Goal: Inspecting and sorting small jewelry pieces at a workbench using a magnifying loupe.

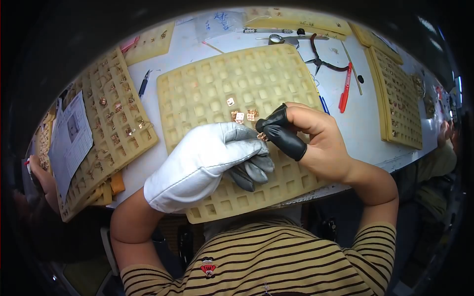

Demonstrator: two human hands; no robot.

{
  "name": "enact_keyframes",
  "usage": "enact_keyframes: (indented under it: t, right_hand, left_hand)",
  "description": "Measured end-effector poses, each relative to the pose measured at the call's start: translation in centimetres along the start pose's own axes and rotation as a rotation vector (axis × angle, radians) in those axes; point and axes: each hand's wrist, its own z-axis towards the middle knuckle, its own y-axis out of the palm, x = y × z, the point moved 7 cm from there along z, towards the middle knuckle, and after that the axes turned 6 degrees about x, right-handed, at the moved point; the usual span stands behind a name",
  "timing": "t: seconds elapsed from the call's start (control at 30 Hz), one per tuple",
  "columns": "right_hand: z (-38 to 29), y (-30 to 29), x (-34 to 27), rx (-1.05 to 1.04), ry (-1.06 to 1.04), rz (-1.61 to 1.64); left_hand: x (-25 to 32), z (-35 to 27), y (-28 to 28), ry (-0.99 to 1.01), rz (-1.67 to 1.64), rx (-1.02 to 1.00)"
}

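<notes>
A small rose-gold-coloured jewellery piece (262, 137) sits between the fingertips of both hands, above a cream pocketed tray (207, 83). My left hand (213, 157), in a white glove with greyed fingers, pinches it from the left. From the right, my right hand (309, 140) grips it with thumb and forefinger, both in black finger cots. Just beyond the fingers, a few similar shiny pieces (240, 117) lie on the tray, with a single one (230, 101) a little farther off. My fingers partly cover the held piece.
At left, another pocketed tray (111, 96) holds jewellery beneath a printed sheet (72, 137). Pliers (317, 61), a red marker (346, 88) and a tape roll (275, 39) lie beyond the middle tray. Stacked trays (398, 100) stand right. Other people's hands (41, 174) show at both sides.
</notes>
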Motion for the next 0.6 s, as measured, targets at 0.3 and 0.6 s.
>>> enact_keyframes:
  t: [0.3,0.6]
  right_hand:
    - [0.2,0.1,1.6,-0.029,0.252,0.318]
    - [-0.1,0.2,2.2,-0.072,0.436,0.442]
  left_hand:
    - [0.3,0.1,-0.3,0.024,0.015,0.059]
    - [0.4,0.1,-0.5,0.060,0.032,0.078]
